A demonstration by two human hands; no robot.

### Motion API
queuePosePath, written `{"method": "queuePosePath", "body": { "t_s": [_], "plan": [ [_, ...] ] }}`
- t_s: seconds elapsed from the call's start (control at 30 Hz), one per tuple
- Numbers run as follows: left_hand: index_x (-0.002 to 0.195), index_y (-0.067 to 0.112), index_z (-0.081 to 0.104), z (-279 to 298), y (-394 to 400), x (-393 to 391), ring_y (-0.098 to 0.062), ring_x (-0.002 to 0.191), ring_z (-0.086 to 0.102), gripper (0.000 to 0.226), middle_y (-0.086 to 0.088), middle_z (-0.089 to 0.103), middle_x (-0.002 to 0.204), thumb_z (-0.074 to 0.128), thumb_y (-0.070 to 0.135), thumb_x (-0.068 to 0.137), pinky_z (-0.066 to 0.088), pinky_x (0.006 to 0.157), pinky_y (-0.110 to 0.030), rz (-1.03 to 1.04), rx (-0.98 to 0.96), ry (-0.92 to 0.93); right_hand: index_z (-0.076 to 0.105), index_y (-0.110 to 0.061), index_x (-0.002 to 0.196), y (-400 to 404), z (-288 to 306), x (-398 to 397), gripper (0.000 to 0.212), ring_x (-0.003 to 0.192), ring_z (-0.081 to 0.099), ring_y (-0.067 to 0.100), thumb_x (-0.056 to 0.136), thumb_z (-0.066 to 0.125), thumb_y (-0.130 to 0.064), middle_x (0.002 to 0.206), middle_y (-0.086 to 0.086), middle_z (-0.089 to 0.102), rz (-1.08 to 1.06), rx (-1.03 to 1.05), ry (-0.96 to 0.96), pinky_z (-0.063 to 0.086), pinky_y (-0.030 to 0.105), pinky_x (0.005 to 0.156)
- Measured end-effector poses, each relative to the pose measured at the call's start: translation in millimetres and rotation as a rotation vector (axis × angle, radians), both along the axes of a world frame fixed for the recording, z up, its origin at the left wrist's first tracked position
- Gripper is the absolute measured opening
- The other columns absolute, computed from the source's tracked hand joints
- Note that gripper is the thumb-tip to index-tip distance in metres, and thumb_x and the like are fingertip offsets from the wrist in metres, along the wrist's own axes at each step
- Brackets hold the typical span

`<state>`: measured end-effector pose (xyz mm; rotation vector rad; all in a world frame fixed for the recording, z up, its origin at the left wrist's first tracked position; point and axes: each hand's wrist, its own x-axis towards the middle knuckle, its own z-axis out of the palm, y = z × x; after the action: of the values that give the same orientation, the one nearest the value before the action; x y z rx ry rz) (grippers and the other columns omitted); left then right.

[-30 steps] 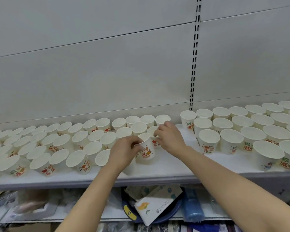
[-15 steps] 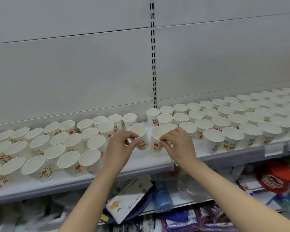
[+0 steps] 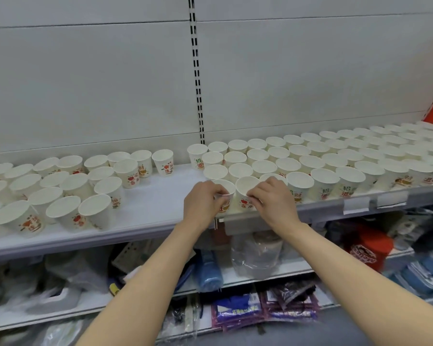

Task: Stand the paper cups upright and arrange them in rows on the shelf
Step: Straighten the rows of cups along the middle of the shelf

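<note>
**Cups going down at the front edge of the right-hand block**

Forearms reach up from the bottom of the view to the white shelf (image 3: 160, 208). The left hand (image 3: 202, 204) pinches the rim of one printed paper cup (image 3: 225, 199), fingers curled over its near lip. The right hand (image 3: 273, 202) pinches the rim of a second paper cup (image 3: 246, 193) just beside it. Both cups are upright, mouths up, and sit touching or nearly touching at the near left corner of the ordered block; whether their bases are fully on the shelf is hidden by the hands.

To do this step well, I judge the cups should be set level with the front row (image 3: 335, 181) to their right and snug against the row behind, then released straight upward, since a light paper rim caught on a fingertip would tip the cup off the front lip. A soft pinch matters too: the rims dent easily.

The shelf joins another section just under the hands, with blank price-tag holders (image 3: 355, 205) along the front rail. Left of a bare gap stands a looser cluster of cups (image 3: 68, 191), upright but uneven, probably next to move. Right of the hands, the tidy rows (image 3: 360, 151) run far along. Behind rises a grey back panel with a slotted upright (image 3: 196, 71). Below, a lower shelf holds plastic-wrapped goods and a red container (image 3: 368, 248).
</note>
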<state>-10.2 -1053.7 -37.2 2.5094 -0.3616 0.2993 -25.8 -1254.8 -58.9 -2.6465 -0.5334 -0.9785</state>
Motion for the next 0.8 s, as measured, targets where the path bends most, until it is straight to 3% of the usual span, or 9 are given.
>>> {"method": "queuePosePath", "body": {
  "t_s": [0.43, 0.63, 0.8],
  "plan": [
    [0.107, 0.03, 0.069, -5, -2, -2, -0.008, 0.084, 0.058, 0.023, 0.012, 0.064, 0.105, 0.067, 0.041, 0.087, 0.049, 0.077, -0.031, 0.063, -0.027, 0.014, 0.07, -0.015, 0.085, 1, 3, 9, 0.012, 0.077, 0.053, 0.028, 0.075, 0.076, -0.018, 0.079, 0.0, 0.067, 0.009, 0.032, 0.042, 0.045, 0.038, 0.065],
    [0.096, 0.031, 0.071, -2, 0, -1, -0.009, 0.082, 0.057, 0.014, 0.012, 0.064, 0.099, 0.065, 0.041, 0.088, 0.046, 0.07, -0.028, 0.067, 0.069, 0.021, 0.07, -0.015, 0.082, 1, 5, 10, 0.013, 0.078, 0.053, 0.027, 0.072, 0.078, -0.018, 0.078, -0.001, 0.067, 0.035, -0.004, 0.04, 0.043, 0.037, 0.066],
    [0.098, 0.031, 0.071, 3, -1, -3, -0.006, 0.08, 0.057, 0.016, 0.014, 0.065, 0.099, 0.068, 0.041, 0.086, 0.048, 0.072, -0.029, 0.06, 0.06, 0.022, 0.07, -0.015, 0.086, 0, 7, 11, 0.015, 0.079, 0.053, 0.026, 0.073, 0.078, -0.02, 0.08, -0.002, 0.067, 0.061, 0.006, 0.026, 0.044, 0.037, 0.067]
  ]
}}
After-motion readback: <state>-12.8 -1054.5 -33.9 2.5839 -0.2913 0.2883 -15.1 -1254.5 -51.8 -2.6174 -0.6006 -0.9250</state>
